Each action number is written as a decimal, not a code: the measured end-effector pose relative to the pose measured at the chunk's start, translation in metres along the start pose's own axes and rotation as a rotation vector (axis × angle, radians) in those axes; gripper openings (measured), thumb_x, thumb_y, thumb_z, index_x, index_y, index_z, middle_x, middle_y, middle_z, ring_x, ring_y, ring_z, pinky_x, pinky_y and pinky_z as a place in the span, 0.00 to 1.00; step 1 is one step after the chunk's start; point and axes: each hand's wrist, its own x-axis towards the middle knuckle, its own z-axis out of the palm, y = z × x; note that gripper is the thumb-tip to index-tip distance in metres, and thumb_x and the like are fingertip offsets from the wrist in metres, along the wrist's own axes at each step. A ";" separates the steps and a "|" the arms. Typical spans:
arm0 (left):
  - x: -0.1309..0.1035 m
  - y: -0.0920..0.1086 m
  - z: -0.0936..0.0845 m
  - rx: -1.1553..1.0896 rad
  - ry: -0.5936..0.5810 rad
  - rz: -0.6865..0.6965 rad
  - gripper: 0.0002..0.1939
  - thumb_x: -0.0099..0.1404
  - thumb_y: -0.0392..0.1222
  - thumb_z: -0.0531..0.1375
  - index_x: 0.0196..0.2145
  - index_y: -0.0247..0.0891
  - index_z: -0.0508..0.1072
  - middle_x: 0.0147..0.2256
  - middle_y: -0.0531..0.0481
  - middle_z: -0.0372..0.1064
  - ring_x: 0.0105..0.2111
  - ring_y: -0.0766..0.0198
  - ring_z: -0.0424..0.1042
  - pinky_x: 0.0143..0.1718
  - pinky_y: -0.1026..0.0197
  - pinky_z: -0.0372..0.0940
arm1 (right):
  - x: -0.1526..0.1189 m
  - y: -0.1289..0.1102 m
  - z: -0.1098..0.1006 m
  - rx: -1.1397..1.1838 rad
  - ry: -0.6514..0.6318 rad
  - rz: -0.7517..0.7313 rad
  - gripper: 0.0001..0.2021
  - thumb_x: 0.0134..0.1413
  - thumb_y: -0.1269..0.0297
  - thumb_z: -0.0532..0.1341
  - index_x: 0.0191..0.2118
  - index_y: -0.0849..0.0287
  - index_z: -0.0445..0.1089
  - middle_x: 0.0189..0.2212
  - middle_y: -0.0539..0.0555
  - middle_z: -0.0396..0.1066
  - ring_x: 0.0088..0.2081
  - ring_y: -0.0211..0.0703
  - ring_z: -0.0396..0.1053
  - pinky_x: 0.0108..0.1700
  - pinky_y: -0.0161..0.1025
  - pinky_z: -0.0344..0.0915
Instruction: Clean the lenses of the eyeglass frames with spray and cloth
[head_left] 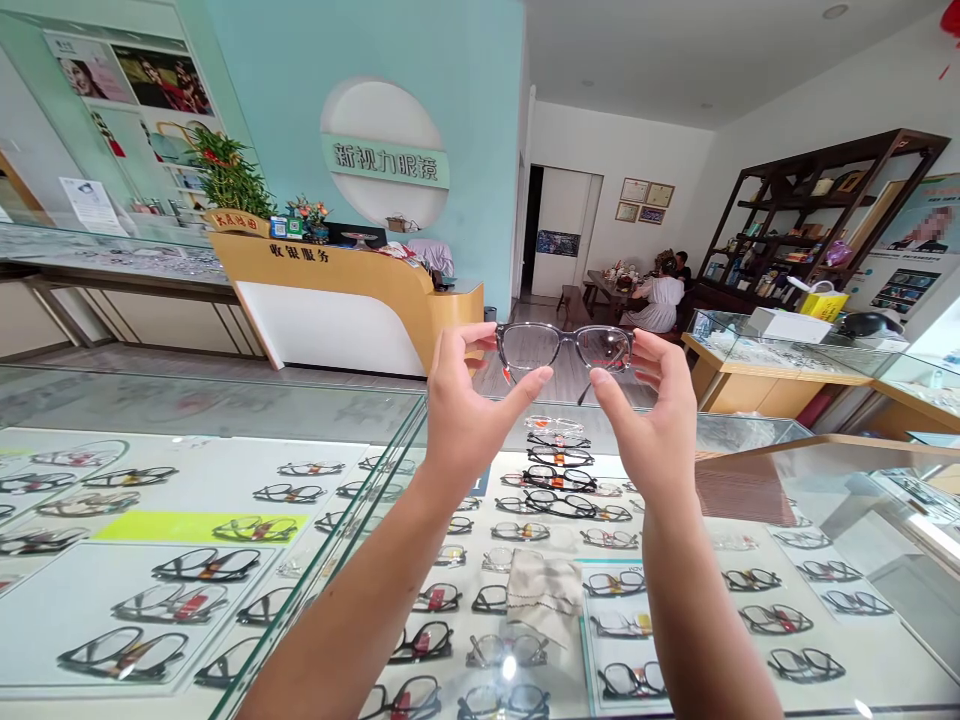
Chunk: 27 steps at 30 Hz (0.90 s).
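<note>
Eyeglasses (567, 340) are held up between 2 bare hands, lenses facing across the room, above a glass display case (225, 410). Behind them stands a smooth, matte pale teal wall (465, 50). The case has flat, clear panes with greenish edges. Farther back, a wooden counter (337, 325) curves along its front around a glossy white panel. A round white sign (382, 105) is crossed by a pale green band. The left hand (471, 400) and right hand (654, 405) each pinch 1 end of the eyeglasses between thumb and fingers, the other fingers loosely curled. Below lies a soft, wrinkled, beige-grey cloth (541, 582) with a zigzag edge, among rows of thin-rimmed spectacle frames (206, 566). The held rims are dark, shiny and rounded; the lenses are clear, with small red marks on 1.
</note>
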 end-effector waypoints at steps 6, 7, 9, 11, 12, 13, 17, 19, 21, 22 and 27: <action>0.002 -0.002 0.000 -0.034 -0.062 -0.052 0.30 0.62 0.55 0.76 0.56 0.45 0.71 0.53 0.43 0.78 0.55 0.50 0.78 0.52 0.46 0.73 | 0.000 -0.001 -0.001 -0.021 0.034 -0.037 0.28 0.62 0.50 0.72 0.63 0.51 0.70 0.58 0.60 0.74 0.56 0.56 0.75 0.59 0.60 0.73; 0.002 -0.002 0.001 -0.041 -0.062 -0.054 0.30 0.62 0.55 0.75 0.56 0.45 0.71 0.53 0.43 0.78 0.55 0.50 0.78 0.52 0.46 0.73 | 0.000 -0.002 -0.001 -0.023 0.036 -0.040 0.28 0.62 0.50 0.72 0.63 0.50 0.69 0.58 0.59 0.73 0.56 0.56 0.75 0.59 0.60 0.73; 0.001 -0.003 0.001 -0.054 -0.060 -0.054 0.30 0.62 0.54 0.75 0.57 0.45 0.71 0.54 0.42 0.78 0.56 0.50 0.78 0.52 0.46 0.73 | 0.000 -0.003 -0.002 -0.020 0.038 -0.043 0.28 0.61 0.50 0.72 0.63 0.50 0.69 0.58 0.59 0.73 0.56 0.56 0.74 0.59 0.60 0.72; 0.001 -0.004 0.002 -0.063 -0.063 -0.059 0.30 0.62 0.53 0.75 0.57 0.45 0.71 0.54 0.42 0.78 0.56 0.50 0.78 0.53 0.46 0.73 | 0.000 -0.004 -0.002 -0.018 0.040 -0.045 0.28 0.61 0.50 0.72 0.63 0.49 0.69 0.57 0.59 0.73 0.56 0.56 0.74 0.59 0.60 0.73; 0.000 -0.005 0.002 -0.066 -0.066 -0.063 0.30 0.62 0.52 0.75 0.57 0.45 0.71 0.55 0.42 0.78 0.56 0.50 0.78 0.53 0.46 0.73 | -0.001 -0.004 -0.002 -0.020 0.042 -0.048 0.28 0.61 0.50 0.72 0.63 0.49 0.69 0.57 0.59 0.73 0.56 0.56 0.74 0.59 0.60 0.73; 0.000 -0.005 0.002 -0.069 -0.069 -0.067 0.30 0.62 0.52 0.75 0.57 0.45 0.70 0.55 0.42 0.78 0.56 0.50 0.78 0.53 0.46 0.73 | -0.001 -0.004 -0.001 -0.023 0.044 -0.052 0.28 0.62 0.50 0.72 0.63 0.49 0.69 0.58 0.59 0.73 0.57 0.56 0.74 0.59 0.60 0.72; 0.000 -0.006 0.003 -0.071 -0.077 -0.081 0.29 0.63 0.51 0.74 0.57 0.46 0.70 0.55 0.42 0.78 0.54 0.51 0.79 0.52 0.46 0.74 | -0.001 -0.004 -0.001 -0.022 0.049 -0.064 0.28 0.62 0.49 0.73 0.63 0.48 0.69 0.57 0.58 0.72 0.58 0.56 0.73 0.60 0.59 0.72; 0.001 -0.007 0.003 -0.065 -0.089 -0.092 0.29 0.63 0.52 0.74 0.57 0.46 0.70 0.54 0.42 0.78 0.54 0.51 0.80 0.52 0.46 0.73 | -0.001 -0.004 -0.001 -0.020 0.053 -0.073 0.28 0.62 0.49 0.73 0.63 0.48 0.69 0.57 0.58 0.72 0.58 0.56 0.73 0.60 0.59 0.72; 0.001 -0.007 0.003 -0.059 -0.108 -0.109 0.29 0.64 0.53 0.74 0.57 0.46 0.70 0.53 0.42 0.78 0.53 0.50 0.80 0.51 0.46 0.73 | -0.001 -0.004 -0.001 -0.027 0.061 -0.085 0.28 0.62 0.49 0.73 0.63 0.48 0.69 0.57 0.58 0.72 0.57 0.57 0.73 0.58 0.59 0.72; 0.000 -0.008 0.003 -0.059 -0.116 -0.118 0.29 0.64 0.54 0.74 0.57 0.45 0.70 0.53 0.41 0.79 0.52 0.50 0.80 0.51 0.46 0.74 | -0.001 -0.004 -0.001 -0.031 0.066 -0.089 0.28 0.62 0.49 0.73 0.63 0.49 0.69 0.57 0.58 0.72 0.57 0.57 0.73 0.58 0.59 0.72; 0.000 -0.009 0.003 -0.064 -0.139 -0.167 0.29 0.64 0.57 0.74 0.57 0.46 0.72 0.50 0.42 0.79 0.50 0.50 0.80 0.50 0.45 0.74 | -0.001 -0.006 0.000 -0.031 0.078 -0.078 0.28 0.61 0.48 0.73 0.62 0.49 0.69 0.57 0.58 0.72 0.55 0.56 0.73 0.56 0.58 0.72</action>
